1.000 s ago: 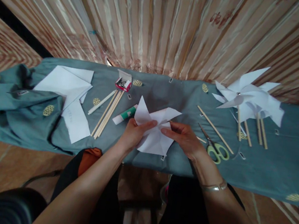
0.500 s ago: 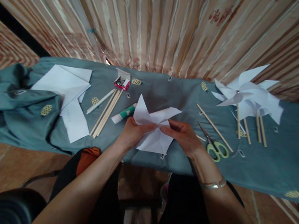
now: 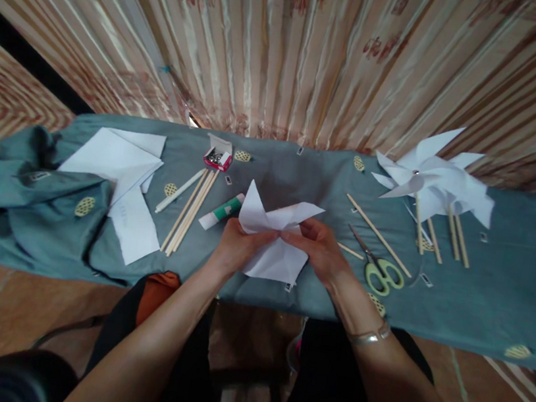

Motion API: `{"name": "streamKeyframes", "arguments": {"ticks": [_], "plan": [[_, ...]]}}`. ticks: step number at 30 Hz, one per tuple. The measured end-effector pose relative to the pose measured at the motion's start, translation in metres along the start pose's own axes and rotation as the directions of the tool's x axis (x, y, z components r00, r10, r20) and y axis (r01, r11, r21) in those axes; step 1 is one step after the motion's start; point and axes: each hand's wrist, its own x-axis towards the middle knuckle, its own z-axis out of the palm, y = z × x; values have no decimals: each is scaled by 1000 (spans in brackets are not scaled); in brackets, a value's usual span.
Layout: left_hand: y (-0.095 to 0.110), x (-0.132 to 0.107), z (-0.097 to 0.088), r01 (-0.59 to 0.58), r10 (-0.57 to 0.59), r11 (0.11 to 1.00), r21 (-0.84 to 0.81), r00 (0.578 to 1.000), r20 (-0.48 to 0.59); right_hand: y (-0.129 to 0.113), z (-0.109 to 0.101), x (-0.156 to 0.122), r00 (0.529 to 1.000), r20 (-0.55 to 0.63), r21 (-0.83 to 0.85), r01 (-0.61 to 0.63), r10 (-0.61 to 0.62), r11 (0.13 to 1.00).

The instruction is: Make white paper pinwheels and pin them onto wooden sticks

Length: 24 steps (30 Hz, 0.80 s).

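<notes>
A white paper pinwheel is held between both hands above the cloth, its folded blades meeting in the middle. My left hand grips it from the left, thumb pressed on the centre. From the right, my right hand pinches the same centre, its thumb close to the left one; the fingers behind the paper are hidden. A green and white glue stick lies just beyond my left hand. Green-handled scissors and a wooden stick lie to the right of my right hand.
Finished white pinwheels on sticks lie at the right. Several wooden sticks, a white pen-like rod and a small open red box of metal pins are left of centre. White paper sheets rest farther left on the green tablecloth.
The view has shifted slightly. My right thumb has come in closer to my left thumb at the pinwheel's centre; both hands keep hold of the paper.
</notes>
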Motion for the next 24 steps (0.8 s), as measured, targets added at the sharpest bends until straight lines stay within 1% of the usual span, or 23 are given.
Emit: {"name": "streamKeyframes", "arguments": {"ticks": [4,10,17,24], "plan": [[-3,1,-1,-15,15,1000,-20,1000,11,0,4,-1,999,-29,2,22,-22,1000],[-4,2,0,-23,23,1000,-16,1000,-3,-1,5,-2,999,-21,10,34,-34,999],[-3,2,0,-35,35,999,-21,999,9,-2,6,-2,999,-22,28,35,-34,999],[2,-3,3,14,-14,995,-98,1000,2,-3,8,-4,998,-13,44,65,-65,997]]}}
